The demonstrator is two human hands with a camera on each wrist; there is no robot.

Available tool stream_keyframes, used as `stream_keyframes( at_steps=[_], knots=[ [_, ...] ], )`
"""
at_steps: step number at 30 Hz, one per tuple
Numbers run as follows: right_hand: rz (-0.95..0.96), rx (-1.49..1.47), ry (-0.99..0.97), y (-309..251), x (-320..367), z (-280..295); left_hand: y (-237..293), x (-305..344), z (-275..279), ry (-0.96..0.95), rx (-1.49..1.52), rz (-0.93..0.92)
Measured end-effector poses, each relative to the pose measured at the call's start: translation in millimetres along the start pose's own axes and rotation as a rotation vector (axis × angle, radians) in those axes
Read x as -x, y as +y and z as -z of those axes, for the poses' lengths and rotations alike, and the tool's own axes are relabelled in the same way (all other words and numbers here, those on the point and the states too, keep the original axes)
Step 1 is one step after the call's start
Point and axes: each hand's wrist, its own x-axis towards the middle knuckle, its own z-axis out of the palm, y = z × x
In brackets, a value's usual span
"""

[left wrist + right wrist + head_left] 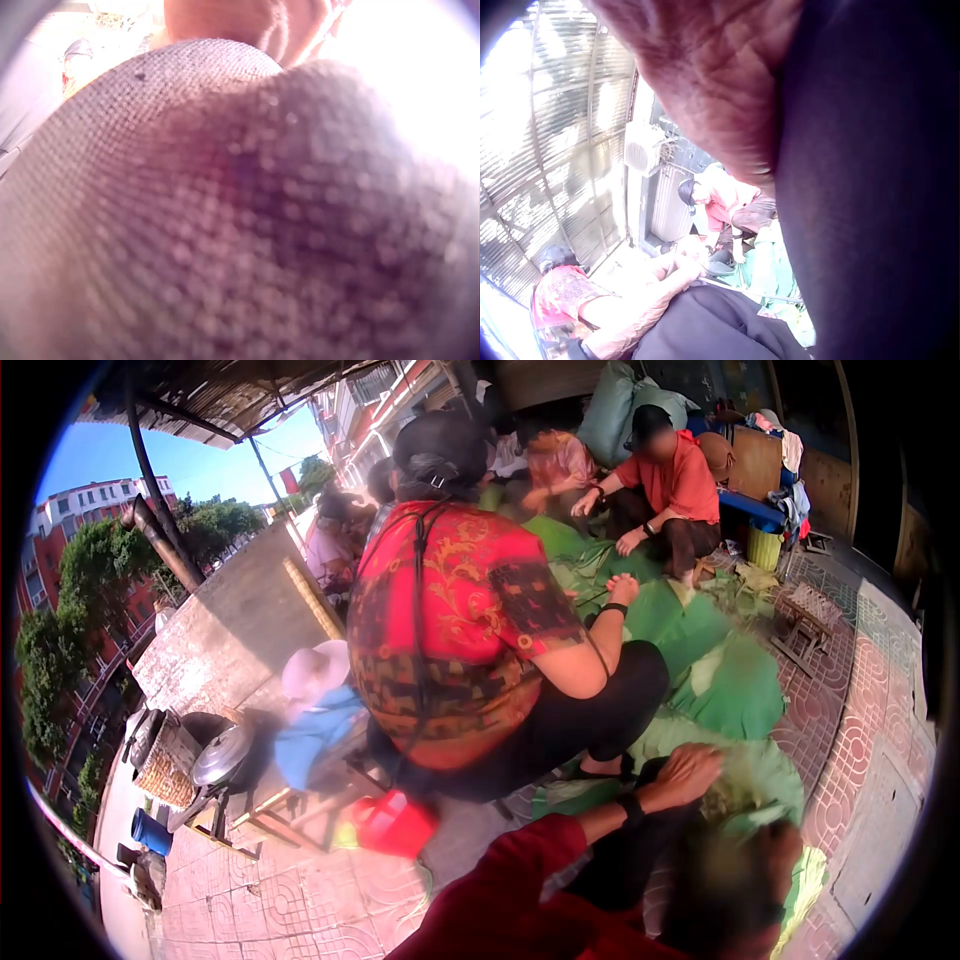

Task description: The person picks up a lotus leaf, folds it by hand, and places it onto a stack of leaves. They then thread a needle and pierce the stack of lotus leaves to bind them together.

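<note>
In the head view my left hand, with a dark band at the wrist, lies over my dark trouser knee beside broad green leaf-like sheets. Its fingers look loosely bent, with nothing seen in them. The right wrist view shows this left hand too, above dark cloth. My right hand is a blur at lower right, near a pale green leafy piece. Up close, the palm of that right hand lies against dark fabric; its fingers are hidden. Dark woven fabric fills most of the left wrist view.
A person in a patterned red shirt squats right in front. Others sit around the green sheets, one in an orange-red shirt. At left are a red container, a wooden stool, a basket and a lidded pot.
</note>
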Motion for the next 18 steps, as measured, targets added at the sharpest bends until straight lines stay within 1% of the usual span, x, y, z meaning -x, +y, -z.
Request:
stream_keyframes(
  at_steps=[3, 6, 8, 9, 10, 11, 12, 13, 14, 15, 16, 17, 18],
  knots=[
    [-0.003, -0.02, -0.019, 1, -1, 1, -1, -1, 0, -0.058, -0.033, 0.012],
    [0.013, -0.005, -0.011, 4, -2, -1, 1, -2, 3, -0.05, -0.074, 0.005],
    [0.012, 0.024, -0.007, 5, -2, -2, -1, -4, 7, 0.011, -0.102, -0.007],
    [0.01, -0.003, -0.063, 5, -4, 1, 4, -5, 7, 0.025, -0.095, -0.018],
    [-0.032, -0.017, -0.073, 9, -6, -4, 1, -5, 6, 0.037, -0.067, -0.045],
    [-0.024, -0.01, -0.057, 5, -2, 0, -2, -6, 0, 0.041, -0.059, -0.029],
    [0.196, 0.103, 0.222, 8, 10, -6, 3, -5, 5, 0.024, -0.085, -0.019],
    [0.193, 0.121, 0.18, 13, 9, -5, 2, -5, 3, 0.041, -0.054, -0.013],
    [0.147, 0.119, 0.111, 9, 6, -2, 4, -5, 4, 0.034, -0.051, -0.009],
    [0.075, 0.119, 0.031, 6, 5, 1, 0, -6, 0, 0.016, -0.136, -0.062],
    [0.064, 0.127, -0.014, 4, 3, 3, 1, -7, 0, 0.009, -0.129, -0.064],
    [-0.072, 0.142, -0.092, -14, 0, 15, 2, -8, 1, 0.01, -0.131, -0.065],
    [-0.075, 0.162, -0.102, -19, -1, 18, 4, -9, 2, 0.005, -0.117, -0.056]
  ],
)
